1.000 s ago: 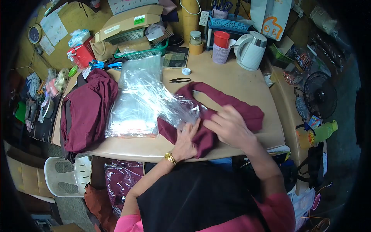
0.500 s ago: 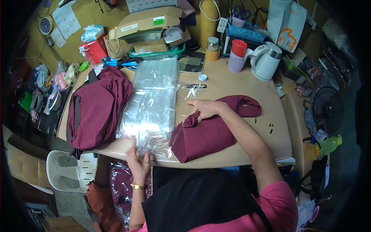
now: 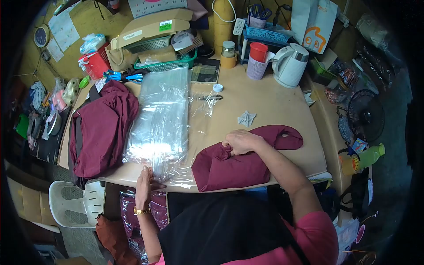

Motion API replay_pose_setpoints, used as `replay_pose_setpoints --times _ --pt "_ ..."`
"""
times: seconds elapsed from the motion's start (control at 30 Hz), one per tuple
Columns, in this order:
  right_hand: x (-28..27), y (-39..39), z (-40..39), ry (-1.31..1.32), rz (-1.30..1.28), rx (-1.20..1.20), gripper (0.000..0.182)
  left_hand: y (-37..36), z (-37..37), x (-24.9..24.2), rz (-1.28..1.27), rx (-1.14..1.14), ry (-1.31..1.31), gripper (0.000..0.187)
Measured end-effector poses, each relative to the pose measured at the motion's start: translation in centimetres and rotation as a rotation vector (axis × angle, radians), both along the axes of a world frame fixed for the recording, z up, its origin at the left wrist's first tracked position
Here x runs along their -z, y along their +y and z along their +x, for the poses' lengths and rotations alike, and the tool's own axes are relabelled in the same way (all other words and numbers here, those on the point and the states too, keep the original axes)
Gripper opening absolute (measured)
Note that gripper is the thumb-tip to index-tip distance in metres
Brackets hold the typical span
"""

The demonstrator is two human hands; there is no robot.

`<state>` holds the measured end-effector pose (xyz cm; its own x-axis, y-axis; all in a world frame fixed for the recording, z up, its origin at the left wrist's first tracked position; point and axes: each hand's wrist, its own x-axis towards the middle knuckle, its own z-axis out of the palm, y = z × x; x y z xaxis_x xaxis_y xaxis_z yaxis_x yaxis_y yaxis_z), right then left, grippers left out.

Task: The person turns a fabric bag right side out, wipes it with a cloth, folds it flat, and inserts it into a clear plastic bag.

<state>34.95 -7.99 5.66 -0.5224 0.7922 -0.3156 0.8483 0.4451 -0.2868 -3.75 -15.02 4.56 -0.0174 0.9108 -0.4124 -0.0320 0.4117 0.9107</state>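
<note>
A folded maroon garment (image 3: 238, 172) lies at the front right of the table. My right hand (image 3: 242, 142) is closed on a bunched part of its upper edge, fingertips hidden in the cloth. A flat stack of clear plastic bags (image 3: 161, 112) lies left of it, crinkled and shiny. At the stack's near end, by the table's front edge, my left hand (image 3: 144, 180) touches the plastic with fingers stretched out and thumb apart. Another maroon piece, a bag or garment with dark straps (image 3: 102, 132), rests to the left of the stack.
A crumpled grey-white scrap (image 3: 246, 118), a small round cap (image 3: 217, 88) and a dark pen-like tool (image 3: 210, 98) lie beyond the garment. Along the back stand a green basket (image 3: 165, 65), a jar (image 3: 228, 49), cups (image 3: 257, 66) and a white kettle (image 3: 290, 66).
The view has shifted a little. My right hand has closed from a spread pose onto the garment, and the grey-white scrap now shows. My left hand has moved slightly left along the plastic's near end.
</note>
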Motion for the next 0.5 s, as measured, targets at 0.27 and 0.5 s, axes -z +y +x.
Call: replay_pose_setpoints --times 0.27,0.5 --pt "-1.0 1.5 8.2 -0.027 0.126 0.307 0.016 0.8 -2.8 6.1 0.305 0.19 0.36 0.007" --pt "-4.4 5.2 1.6 0.268 0.412 0.278 0.018 1.0 -3.8 4.5 0.587 0.183 1.238 0.031"
